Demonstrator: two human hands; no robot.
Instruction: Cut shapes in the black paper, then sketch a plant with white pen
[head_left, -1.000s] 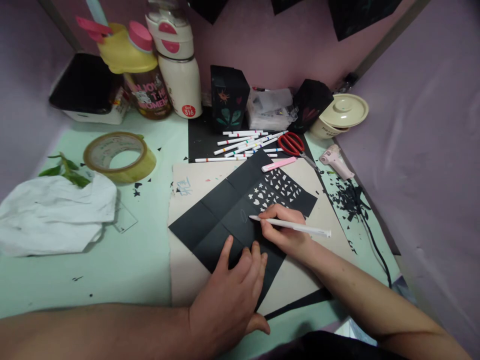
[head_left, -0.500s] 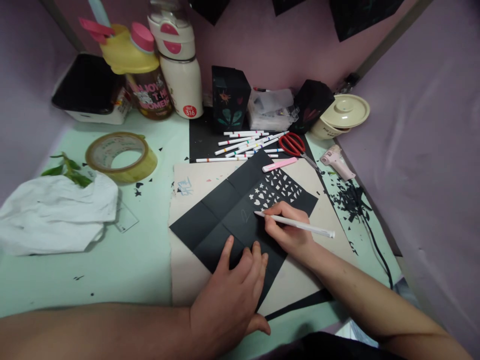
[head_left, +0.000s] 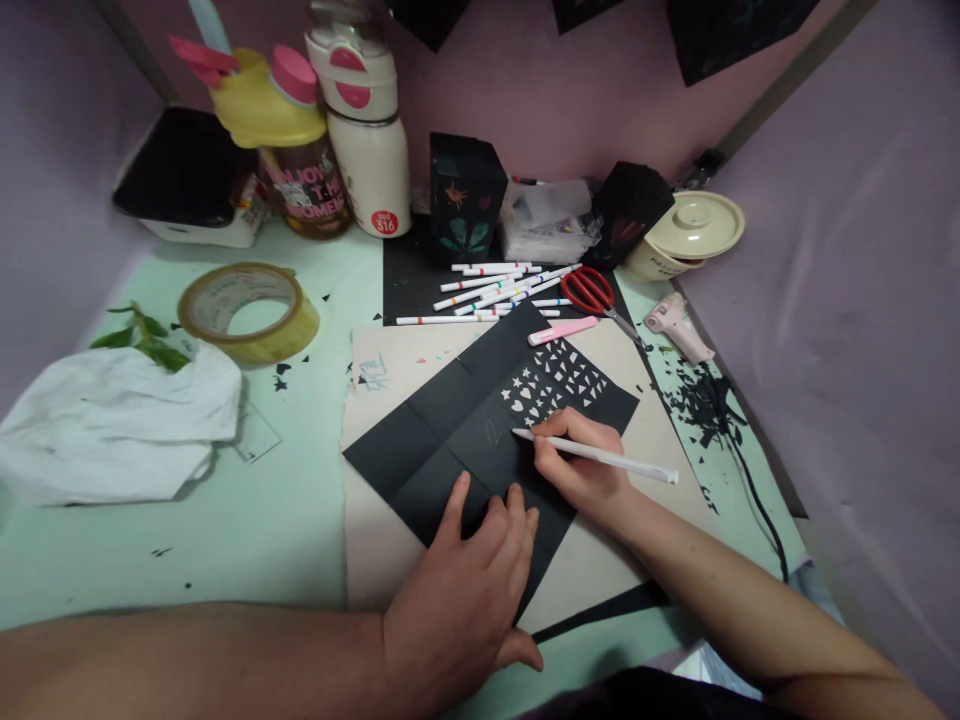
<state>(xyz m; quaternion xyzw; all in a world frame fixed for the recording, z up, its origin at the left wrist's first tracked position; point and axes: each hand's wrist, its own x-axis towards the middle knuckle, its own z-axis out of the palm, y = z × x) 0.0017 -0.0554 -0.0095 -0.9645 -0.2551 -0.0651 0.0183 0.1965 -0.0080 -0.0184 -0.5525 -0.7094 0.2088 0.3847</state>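
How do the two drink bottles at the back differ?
The yellow-topped bottle has a see-through lower body with dark contents, while the cream bottle is opaque. The yellow-topped bottle carries pink lettering; the cream bottle bears a red round sticker. Both stand upright.

My left hand (head_left: 465,585) and right hand (head_left: 585,470) hide parts of the black sheet (head_left: 424,425); whether the white pen (head_left: 615,458) touches it, I can't tell. Beyond the sheet, my view's top edge crops dark hanging shapes (head_left: 731,35), and lettering on the lidded bowl (head_left: 694,225) is too small to read
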